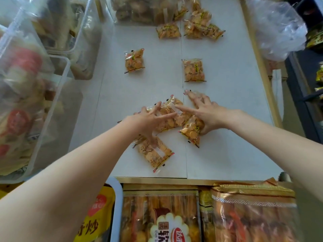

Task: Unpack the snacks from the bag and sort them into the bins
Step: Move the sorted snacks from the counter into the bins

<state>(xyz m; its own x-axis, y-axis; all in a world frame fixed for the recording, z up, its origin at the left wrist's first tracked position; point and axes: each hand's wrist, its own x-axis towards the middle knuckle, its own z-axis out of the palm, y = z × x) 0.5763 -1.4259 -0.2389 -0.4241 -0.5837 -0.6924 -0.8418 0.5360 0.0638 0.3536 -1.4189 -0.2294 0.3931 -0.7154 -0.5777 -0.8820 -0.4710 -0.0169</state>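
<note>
A: Which step is in hand here?

B: Gathering, by the look of it. The snack packets already lie loose on the white desk (227, 105), and the person has both hands on the cluster of packets (172, 116) nearest the body. The emptied clear plastic bag (277, 30) sits crumpled at the far right edge of the desk.

A: And the hands themselves?

B: The left hand (148, 119) lies flat over the cluster, fingers (166, 117) straight and spread, pressing rather than gripping. The right hand (208, 114) reaches in from the other side; its upper fingers are stretched out over the wrappers, while its thumb side seems tucked against one packet (191, 131). Whether that amounts to a real hold cannot be told.

A: Where is everything else?

B: One packet (153, 152) lies just below the left hand, partly under the wrist. Two single packets (134, 61) (193, 69) sit apart further up the desk, and a heap (201, 26) lies at the far end. The clear bins (35, 102) stand along the left side, already holding other snacks.

A: So what does the next move call for?

B: Probably drawing the two hands together to scoop the cluster, then carrying it left to a bin. The wrappers look slick, so a firm two-sided squeeze would be needed to keep any from sliding out.
</note>
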